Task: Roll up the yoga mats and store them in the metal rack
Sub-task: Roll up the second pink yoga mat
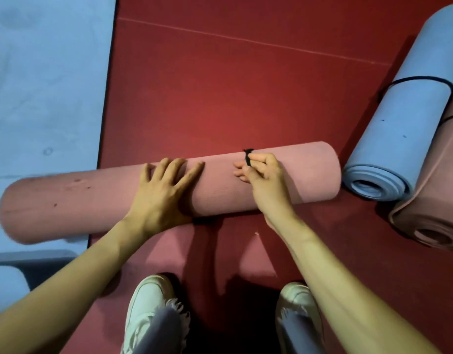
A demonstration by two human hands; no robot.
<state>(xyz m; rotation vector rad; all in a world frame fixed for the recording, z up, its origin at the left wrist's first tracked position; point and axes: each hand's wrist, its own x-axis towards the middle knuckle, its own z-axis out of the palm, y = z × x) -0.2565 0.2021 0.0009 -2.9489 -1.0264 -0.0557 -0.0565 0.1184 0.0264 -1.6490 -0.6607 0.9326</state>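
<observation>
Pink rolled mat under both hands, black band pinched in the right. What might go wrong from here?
1. The rolled pink foam yoga mat is pressed down by the flat left hand; easing off may let it unroll.
2. The thin black elastic band is merely pinched by the right hand; it might slip and snap away.
</observation>
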